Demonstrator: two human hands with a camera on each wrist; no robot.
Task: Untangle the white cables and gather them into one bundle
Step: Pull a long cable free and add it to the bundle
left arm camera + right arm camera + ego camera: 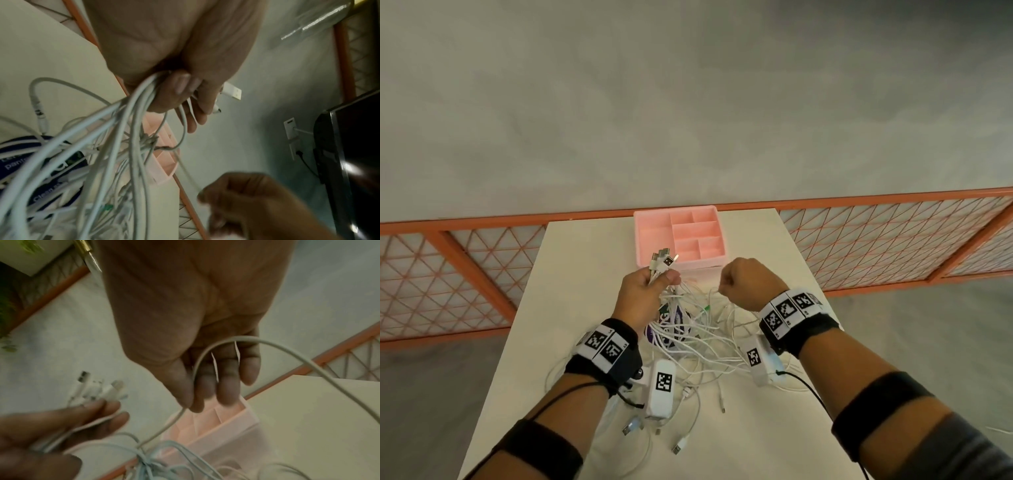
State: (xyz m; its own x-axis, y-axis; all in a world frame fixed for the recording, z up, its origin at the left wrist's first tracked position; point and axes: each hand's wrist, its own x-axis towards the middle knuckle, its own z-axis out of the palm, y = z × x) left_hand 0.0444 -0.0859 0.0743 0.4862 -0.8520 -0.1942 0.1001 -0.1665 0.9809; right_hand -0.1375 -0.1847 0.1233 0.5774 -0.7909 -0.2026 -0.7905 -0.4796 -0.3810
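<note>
Pale tabletop [722,445] is carrying a knot of thin, limp white cables [698,335]. Left hand [642,294] is clenching a sheaf of plug ends upright; right hand [750,284], just beside it, is pinching one strand [267,344] running down leftward into the tangle, before a pink tray [654,236].

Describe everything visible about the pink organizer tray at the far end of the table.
The tray is pale pink, looks like plastic, and is rectangular with low walls. Dividers split it into one long compartment on the left and several smaller ones on the right; all look empty. It sits flat and upright at the far edge of the white table, just beyond both hands. Cable plugs held in the left hand overlap its near wall in the head view; contact cannot be told.
</note>
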